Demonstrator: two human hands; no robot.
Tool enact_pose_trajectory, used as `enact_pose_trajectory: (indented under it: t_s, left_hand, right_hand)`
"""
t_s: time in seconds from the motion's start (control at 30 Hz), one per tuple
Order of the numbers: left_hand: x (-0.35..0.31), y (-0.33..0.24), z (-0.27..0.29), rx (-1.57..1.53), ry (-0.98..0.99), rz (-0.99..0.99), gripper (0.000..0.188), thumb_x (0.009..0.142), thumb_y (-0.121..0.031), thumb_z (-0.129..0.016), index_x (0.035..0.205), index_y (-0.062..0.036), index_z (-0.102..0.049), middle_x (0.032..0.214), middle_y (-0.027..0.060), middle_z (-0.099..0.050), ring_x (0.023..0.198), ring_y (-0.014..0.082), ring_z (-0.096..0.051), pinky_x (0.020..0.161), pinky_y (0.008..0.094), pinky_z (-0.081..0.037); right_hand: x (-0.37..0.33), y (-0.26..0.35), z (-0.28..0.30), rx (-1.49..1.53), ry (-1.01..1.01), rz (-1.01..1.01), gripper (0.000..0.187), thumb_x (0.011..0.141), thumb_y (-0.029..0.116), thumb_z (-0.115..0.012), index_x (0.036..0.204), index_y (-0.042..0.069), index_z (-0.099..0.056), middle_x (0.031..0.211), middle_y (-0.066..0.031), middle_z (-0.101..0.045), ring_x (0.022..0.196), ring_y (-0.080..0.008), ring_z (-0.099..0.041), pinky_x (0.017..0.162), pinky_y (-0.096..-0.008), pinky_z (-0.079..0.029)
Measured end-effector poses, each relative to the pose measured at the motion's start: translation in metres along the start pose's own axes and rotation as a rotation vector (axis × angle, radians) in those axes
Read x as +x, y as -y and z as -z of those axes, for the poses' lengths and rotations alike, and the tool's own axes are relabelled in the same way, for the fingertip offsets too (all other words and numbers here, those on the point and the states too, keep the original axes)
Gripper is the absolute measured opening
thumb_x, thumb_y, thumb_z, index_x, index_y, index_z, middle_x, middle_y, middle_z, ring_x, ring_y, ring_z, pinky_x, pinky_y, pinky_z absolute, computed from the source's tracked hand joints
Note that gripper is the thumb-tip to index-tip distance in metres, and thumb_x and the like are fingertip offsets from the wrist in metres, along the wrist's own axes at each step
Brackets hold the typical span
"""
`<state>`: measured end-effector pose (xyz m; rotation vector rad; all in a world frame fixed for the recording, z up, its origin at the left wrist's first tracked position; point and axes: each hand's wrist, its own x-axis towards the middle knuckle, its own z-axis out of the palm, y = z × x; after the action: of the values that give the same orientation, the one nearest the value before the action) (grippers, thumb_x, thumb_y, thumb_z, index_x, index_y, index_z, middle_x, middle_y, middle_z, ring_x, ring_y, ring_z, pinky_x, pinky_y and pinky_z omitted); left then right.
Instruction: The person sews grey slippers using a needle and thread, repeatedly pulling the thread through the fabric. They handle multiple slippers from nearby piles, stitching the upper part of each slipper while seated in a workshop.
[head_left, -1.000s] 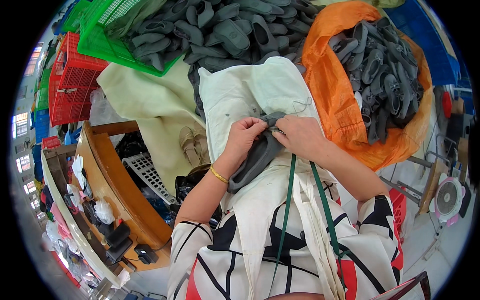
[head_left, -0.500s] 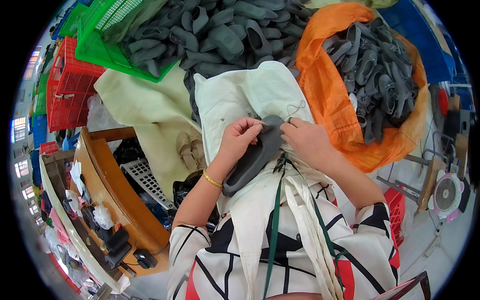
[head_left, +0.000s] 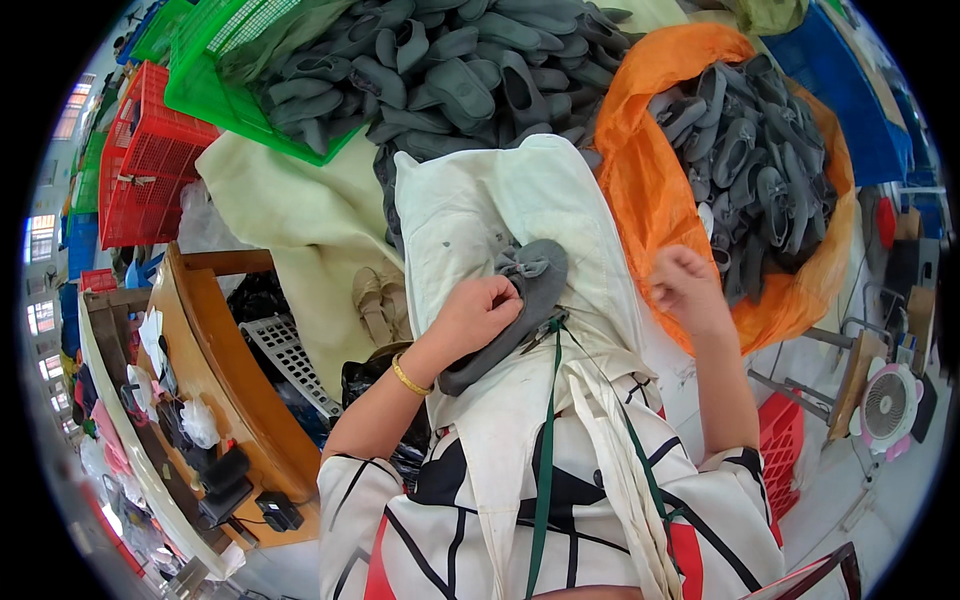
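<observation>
A dark grey slip-on shoe [head_left: 545,292] with a small bow on its toe lies slantwise across the white cloth [head_left: 450,205] on my lap, toe pointing away. My left hand [head_left: 474,318] is closed on the shoe's side near the opening, just below the bow. Raised off to the right, apart from the shoe and in front of the orange sack, my right hand [head_left: 688,285] has its fingers pinched together. Whatever they hold is too small to make out. A small dark metal tool [head_left: 549,325] on a green cord [head_left: 545,450] rests beside the shoe.
Ahead lies a large heap of grey shoes [head_left: 455,85] by a green crate [head_left: 205,100]. An orange sack [head_left: 640,180] full of similar shoes stands at right. A wooden drawer unit [head_left: 240,390] is at left; a small fan [head_left: 888,408] stands far right.
My right hand has left the toe and moved out to the right. My left hand has slid down from the bow area, still on the shoe, and the bow now shows.
</observation>
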<state>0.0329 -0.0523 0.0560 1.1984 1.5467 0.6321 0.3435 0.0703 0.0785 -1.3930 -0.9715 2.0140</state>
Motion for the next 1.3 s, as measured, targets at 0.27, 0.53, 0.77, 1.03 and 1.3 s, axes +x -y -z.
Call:
enact_pose_trajectory:
  t_s: [0.27, 0.53, 0.77, 1.03, 1.3]
  left_hand:
    - [0.003, 0.018, -0.020, -0.036, 0.026, 0.014, 0.025, 0.084, -0.023, -0.073, 0.088, -0.0008, -0.062, 0.069, 0.0112, -0.061, 0.061, 0.0220, -0.056, 0.059, 0.0357, -0.046]
    - [-0.026, -0.031, 0.007, 0.368, -0.165, -0.323, 0.013, 0.084, -0.012, -0.067, 0.089, -0.0040, -0.058, 0.076, 0.0117, -0.060, 0.067, 0.0310, -0.058, 0.061, 0.0393, -0.047]
    - [-0.035, -0.012, 0.008, 0.252, -0.182, -0.419, 0.010, 0.083, -0.006, -0.063, 0.092, -0.0044, -0.061, 0.087, 0.0145, -0.059, 0.081, 0.0322, -0.059, 0.070, 0.0379, -0.048]
    - [-0.036, -0.016, -0.009, -0.638, -0.224, -0.014, 0.021, 0.088, -0.003, -0.063, 0.108, 0.0014, -0.063, 0.104, 0.0001, -0.066, 0.090, 0.0078, -0.057, 0.082, 0.0257, -0.048]
    - [-0.022, 0.002, 0.004, -0.797, -0.045, 0.047, 0.032, 0.083, 0.005, -0.062, 0.114, 0.0007, -0.065, 0.110, 0.0043, -0.068, 0.100, 0.0114, -0.062, 0.092, 0.0291, -0.050]
  right_hand:
    - [0.001, 0.010, 0.166, 0.837, -0.285, 0.358, 0.005, 0.099, 0.008, -0.056, 0.103, 0.007, -0.056, 0.068, 0.0037, -0.043, 0.057, -0.0090, -0.042, 0.045, -0.0217, -0.034]
    - [0.014, 0.001, 0.029, 0.062, -0.211, 0.352, 0.018, 0.099, 0.018, -0.060, 0.113, 0.007, -0.062, 0.088, 0.0018, -0.057, 0.080, -0.0070, -0.055, 0.073, -0.0256, -0.050]
    - [0.026, -0.019, -0.109, -0.355, 0.267, 0.312, 0.025, 0.103, 0.026, -0.055, 0.104, 0.002, -0.063, 0.087, 0.0058, -0.055, 0.082, -0.0047, -0.048, 0.073, -0.0215, -0.042]
    - [0.018, -0.017, -0.141, -0.524, 0.181, 0.530, 0.035, 0.095, 0.031, -0.066, 0.105, -0.003, -0.063, 0.090, -0.0103, -0.063, 0.080, -0.0182, -0.058, 0.073, -0.0305, -0.048]
    - [0.045, -0.026, -0.139, -0.634, 0.225, 0.565, 0.034, 0.092, 0.027, -0.066, 0.108, -0.003, -0.064, 0.096, -0.0148, -0.065, 0.089, -0.0253, -0.062, 0.082, -0.0343, -0.049]
